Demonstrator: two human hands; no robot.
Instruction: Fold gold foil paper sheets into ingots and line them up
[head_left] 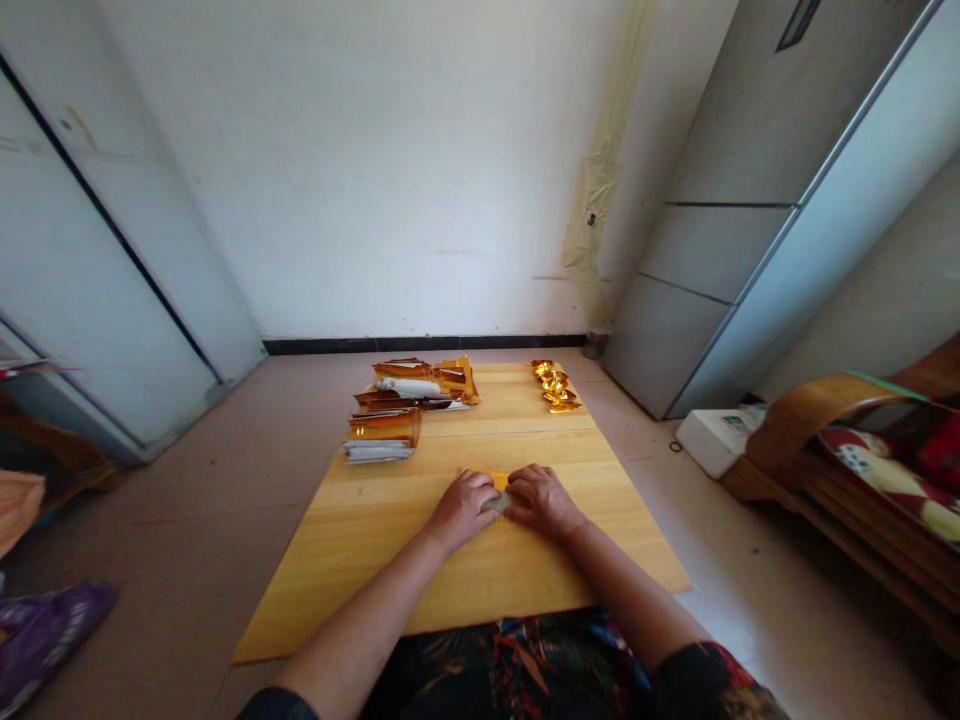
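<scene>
Near the front of the wooden board, my left hand [466,508] and my right hand [544,502] face each other with their fingers bent. Between them lies a small sheet of gold foil paper [498,481], its far part golden and its near part greyish. The fingertips of both hands pinch the sheet at its two sides, and they cover much of it. At the board's far left are stacks of gold paper sheets [382,428] with white edges. Several shiny folded gold foil pieces [553,385] stand in a row at the far right.
The wooden board [375,545] rests in front of my lap. Beyond it is a white wall [405,200]. A grey fridge [690,290] and a white box [716,440] stand right, beside a wooden bench [832,420]. A purple bag [52,640] lies on the floor at left.
</scene>
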